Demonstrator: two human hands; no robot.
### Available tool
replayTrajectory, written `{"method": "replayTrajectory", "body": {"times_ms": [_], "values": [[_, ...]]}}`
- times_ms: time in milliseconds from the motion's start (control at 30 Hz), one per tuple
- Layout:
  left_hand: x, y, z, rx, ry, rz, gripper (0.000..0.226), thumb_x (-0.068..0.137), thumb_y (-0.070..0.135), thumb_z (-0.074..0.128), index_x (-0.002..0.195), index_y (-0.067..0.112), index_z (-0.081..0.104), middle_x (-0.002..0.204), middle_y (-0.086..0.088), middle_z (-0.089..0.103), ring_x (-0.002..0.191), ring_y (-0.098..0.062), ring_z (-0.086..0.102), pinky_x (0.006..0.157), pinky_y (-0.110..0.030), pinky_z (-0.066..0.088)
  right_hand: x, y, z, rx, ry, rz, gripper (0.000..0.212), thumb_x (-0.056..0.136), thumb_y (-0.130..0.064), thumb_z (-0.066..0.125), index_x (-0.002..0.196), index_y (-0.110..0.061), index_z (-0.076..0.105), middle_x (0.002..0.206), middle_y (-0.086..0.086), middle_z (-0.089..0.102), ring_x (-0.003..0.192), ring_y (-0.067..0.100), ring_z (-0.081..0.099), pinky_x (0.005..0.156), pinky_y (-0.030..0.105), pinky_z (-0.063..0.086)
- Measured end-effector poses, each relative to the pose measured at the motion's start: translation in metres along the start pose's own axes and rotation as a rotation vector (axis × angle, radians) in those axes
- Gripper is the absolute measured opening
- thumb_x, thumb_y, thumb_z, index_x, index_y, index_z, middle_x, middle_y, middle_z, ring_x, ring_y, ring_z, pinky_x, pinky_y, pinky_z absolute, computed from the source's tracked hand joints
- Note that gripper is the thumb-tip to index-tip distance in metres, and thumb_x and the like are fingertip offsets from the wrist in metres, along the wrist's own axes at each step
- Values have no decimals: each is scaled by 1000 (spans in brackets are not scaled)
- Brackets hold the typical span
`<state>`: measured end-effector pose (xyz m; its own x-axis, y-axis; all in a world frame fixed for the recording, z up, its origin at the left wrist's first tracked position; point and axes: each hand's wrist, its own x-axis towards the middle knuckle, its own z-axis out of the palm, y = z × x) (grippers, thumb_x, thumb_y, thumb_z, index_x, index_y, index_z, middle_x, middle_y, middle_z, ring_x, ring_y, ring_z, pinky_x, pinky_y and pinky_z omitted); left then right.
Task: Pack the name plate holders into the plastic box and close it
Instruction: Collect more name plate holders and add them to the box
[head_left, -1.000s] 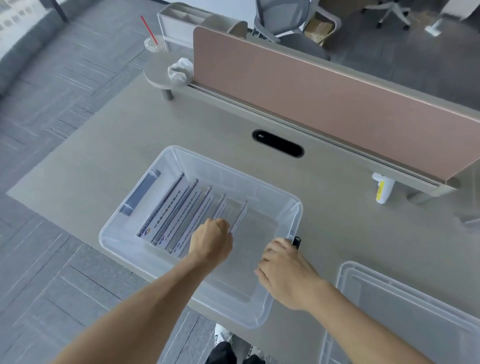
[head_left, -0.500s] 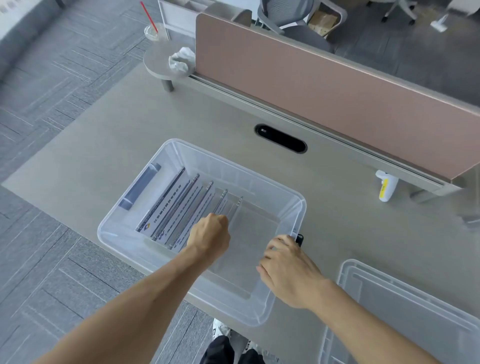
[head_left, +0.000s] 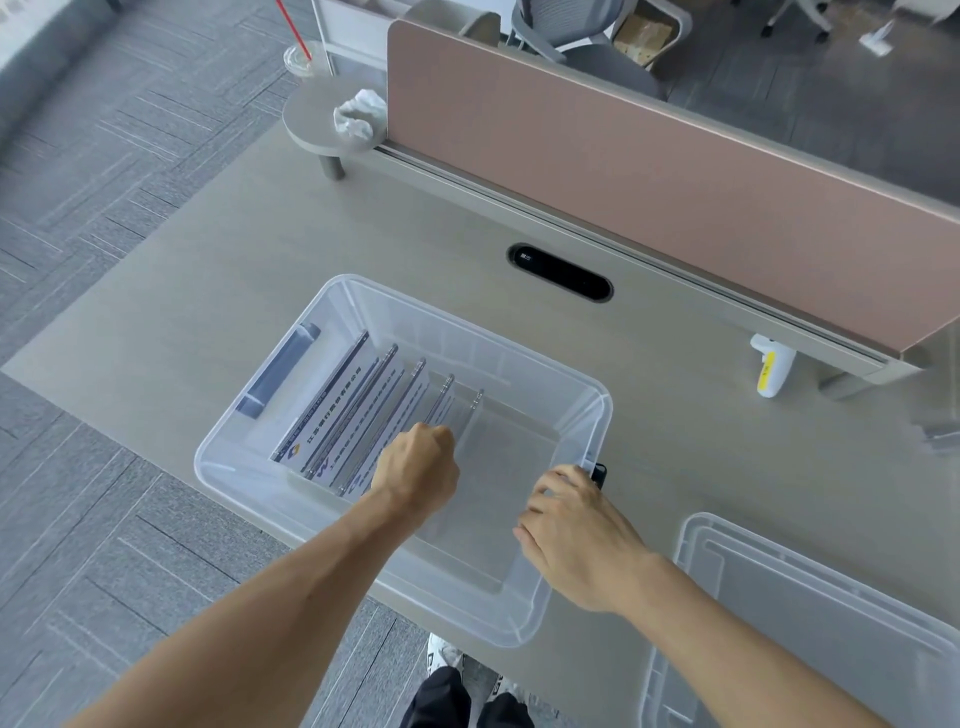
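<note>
Head view. One clear plastic box (head_left: 332, 499) sits open on a grey desk (head_left: 208, 291), its near corner overhanging the desk edge. Inside the box, about five name plate holders (head_left: 358, 415) stand on edge in a row, parallel to one another and leaning slightly, filling the box's left half; the exact count is uncertain because the nearest ends are hidden by a hand. Printed cards show in the leftmost holders; the rightmost two look clear. The box's right half holds nothing but its bare floor. The left hand (head_left: 418, 470) reaches down into the box with fingers curled into a fist over the near ends of the rightmost holders; whether it actually grips one cannot be told. The right hand (head_left: 576, 540) lies on the box's right rim, fingers bent and loosely spread over the edge, beside one small dark clip (head_left: 600, 475) at that rim. One clear lid (head_left: 810, 618) lies flat on the desk to the right of the box, apart from it. Beyond the box, one dark oval cable slot (head_left: 561, 272) is set in the desk, and behind it runs one pink divider (head_left: 649, 171). One white bottle (head_left: 771, 364) with a yellow label lies to the far right of the box, at the divider's foot. Far left of the divider, one crumpled tissue (head_left: 358, 117) and one cup (head_left: 301, 57) with a red straw sit on a round shelf.
</note>
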<state>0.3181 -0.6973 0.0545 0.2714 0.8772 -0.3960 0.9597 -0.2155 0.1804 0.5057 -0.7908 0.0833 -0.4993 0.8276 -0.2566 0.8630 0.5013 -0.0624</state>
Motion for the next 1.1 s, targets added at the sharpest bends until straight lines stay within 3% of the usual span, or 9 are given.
{"method": "replayTrajectory", "body": {"times_ms": [133, 267, 333, 467, 633, 800, 867, 1000, 1100], "values": [[-5, 1, -14, 41, -20, 11, 42, 92, 34, 68, 63, 13, 45, 65, -4, 60, 66, -27, 69, 59, -35, 59, 0, 0, -4, -4, -100, 8, 52, 102, -37, 26, 89, -17, 72, 88, 3, 72, 99, 27, 57, 102, 44, 37], [-10, 4, -48, 147, 4, 73, 46, 89, 53, 65, 71, 14, 49, 73, -3, 62, 72, -24, 68, 68, -36, 59, -2, 3, -14, 120, -158, 46, 41, 101, -45, 37, 114, -16, 63, 114, 5, 64, 119, 25, 49, 118, 39, 21], [-8, 11, -74, 190, 16, 126, 39, 91, 52, 62, 93, 12, 63, 91, -7, 71, 83, -26, 70, 75, -36, 58, -6, 7, -29, 217, -60, 109, 42, 99, -47, 43, 124, -18, 58, 123, 3, 61, 124, 22, 46, 121, 35, 16], [-1, 41, -127, 189, -56, 249, 46, 90, 46, 63, 127, 19, 64, 124, -7, 69, 110, -29, 67, 89, -38, 55, -37, 38, -71, 309, 108, 308, 38, 97, -43, 49, 129, -23, 54, 124, 0, 61, 118, 22, 51, 105, 32, 35], [-2, 126, -168, 199, -53, 427, 49, 92, 42, 64, 136, 20, 59, 136, -5, 63, 120, -26, 61, 96, -35, 50, -130, 93, -105, 318, 143, 585, 39, 97, -38, 53, 132, -21, 51, 128, 1, 59, 122, 21, 50, 98, 33, 40], [-15, 225, -172, 212, -20, 570, 49, 91, 42, 64, 135, 20, 59, 127, -4, 67, 112, -25, 64, 89, -34, 52, -235, 137, -112, 313, 123, 802, 39, 97, -35, 51, 133, -19, 47, 129, 1, 56, 122, 25, 52, 88, 32, 43], [-21, 262, -169, 241, 8, 613, 48, 90, 43, 64, 133, 22, 59, 122, -1, 69, 109, -24, 66, 89, -36, 54, -271, 151, -109, 320, 128, 856, 40, 98, -35, 50, 135, -19, 47, 131, 1, 55, 121, 24, 52, 87, 32, 43], [-25, 332, -154, 263, 18, 645, 50, 89, 44, 64, 135, 25, 57, 133, 1, 64, 115, -25, 63, 91, -35, 52, -336, 179, -99, 335, 129, 897, 42, 99, -35, 49, 139, -21, 44, 140, 1, 52, 125, 23, 50, 97, 34, 44], [-31, 382, -139, 266, 0, 634, 52, 89, 45, 64, 137, 25, 56, 137, 2, 61, 120, -26, 61, 94, -36, 50, -383, 207, -88, 336, 96, 899, 41, 100, -34, 47, 139, -20, 43, 137, 2, 53, 123, 24, 50, 92, 32, 42]]}}
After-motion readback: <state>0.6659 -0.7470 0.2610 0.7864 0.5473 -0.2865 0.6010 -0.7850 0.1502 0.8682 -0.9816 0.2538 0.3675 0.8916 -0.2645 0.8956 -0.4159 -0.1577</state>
